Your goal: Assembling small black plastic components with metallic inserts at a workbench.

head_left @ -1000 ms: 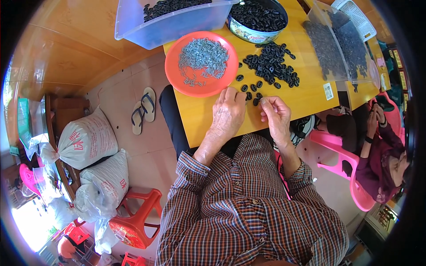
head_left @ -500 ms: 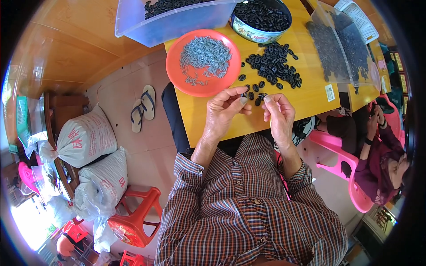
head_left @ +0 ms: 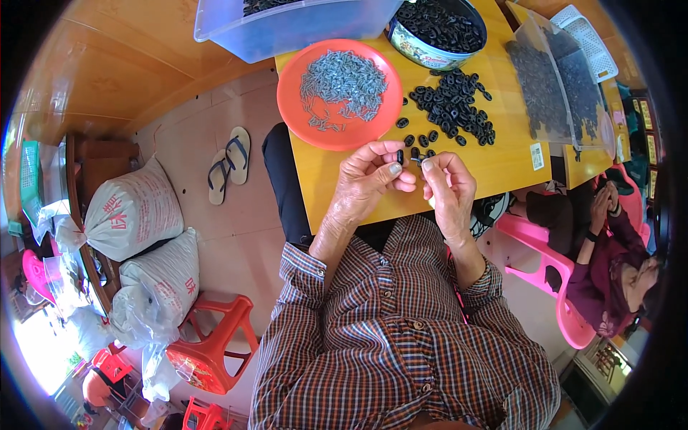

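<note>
My left hand (head_left: 367, 178) is closed, pinching a small black oval plastic piece (head_left: 400, 155) between thumb and fingertips. Close beside it, over the front edge of the yellow table (head_left: 322, 193), my right hand (head_left: 451, 192) pinches a small grey metal pin (head_left: 417, 160) that points toward the black piece. The two do not appear to touch. A few loose black pieces lie just beyond my fingertips, partly hidden by them. Farther back is a heap of black oval pieces (head_left: 451, 107). At the left, an orange-red plate (head_left: 292, 118) holds many grey metal pins (head_left: 344, 80).
A clear bluish bin (head_left: 287, 39) and a round tin (head_left: 430, 57), both with black pieces, stand at the back. Another clear box (head_left: 537, 100) is at the right. A person (head_left: 609, 265) sits on a pink chair. White sacks (head_left: 136, 208) and a red stool (head_left: 215, 344) stand left.
The view has shifted slightly. My left hand has turned so the black piece in its pinch shows upright, and the pin in my right fingertips now shows clearly.
</note>
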Tool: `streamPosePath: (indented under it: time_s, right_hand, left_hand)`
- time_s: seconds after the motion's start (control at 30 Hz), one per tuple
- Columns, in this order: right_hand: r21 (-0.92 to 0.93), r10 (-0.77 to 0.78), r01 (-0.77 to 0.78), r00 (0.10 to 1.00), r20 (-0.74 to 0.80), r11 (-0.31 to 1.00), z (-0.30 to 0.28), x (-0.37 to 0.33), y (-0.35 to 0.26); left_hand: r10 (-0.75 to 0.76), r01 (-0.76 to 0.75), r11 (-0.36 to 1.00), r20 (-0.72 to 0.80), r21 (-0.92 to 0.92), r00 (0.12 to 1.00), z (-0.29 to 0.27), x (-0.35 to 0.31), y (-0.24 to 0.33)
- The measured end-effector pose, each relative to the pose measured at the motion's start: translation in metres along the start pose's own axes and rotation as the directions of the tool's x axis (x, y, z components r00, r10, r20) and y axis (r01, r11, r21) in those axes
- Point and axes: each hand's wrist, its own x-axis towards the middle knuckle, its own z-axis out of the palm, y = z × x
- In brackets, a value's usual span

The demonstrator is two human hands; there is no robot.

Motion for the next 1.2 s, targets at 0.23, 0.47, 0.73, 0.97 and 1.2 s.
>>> streamPosePath:
  time_s: [0.23,0.47,0.73,0.97,1.2]
  right_hand:
    - [-0.019,0.002,-0.001,1.0,0.019,1.0,0.0069,0.0002,-0.003]
    - [-0.058,-0.019,0.02,1.0,0.015,0.998,0.0067,0.001,0.0011]
    - [-0.11,-0.063,0.063,0.998,0.007,0.992,0.0065,0.0016,0.0052]
    - [-0.123,-0.069,0.07,0.998,0.011,0.99,0.0066,0.0012,0.0047]
    - [-0.127,-0.096,0.098,0.995,0.021,0.987,0.0069,0.0012,0.0062]
  left_hand:
    - [0.024,-0.024,0.999,-0.013,0.039,1.0,-0.001,-0.0003,-0.0008]
    - [0.052,-0.043,0.986,-0.054,0.162,0.997,0.0008,-0.0008,-0.0006]
    - [0.073,-0.056,0.966,-0.061,0.252,0.995,0.0021,-0.0027,0.0005]
    - [0.076,-0.054,0.966,-0.079,0.253,0.994,0.0027,-0.0024,0.0004]
    - [0.074,-0.055,0.963,-0.063,0.264,0.995,0.0036,-0.0026,-0.0003]
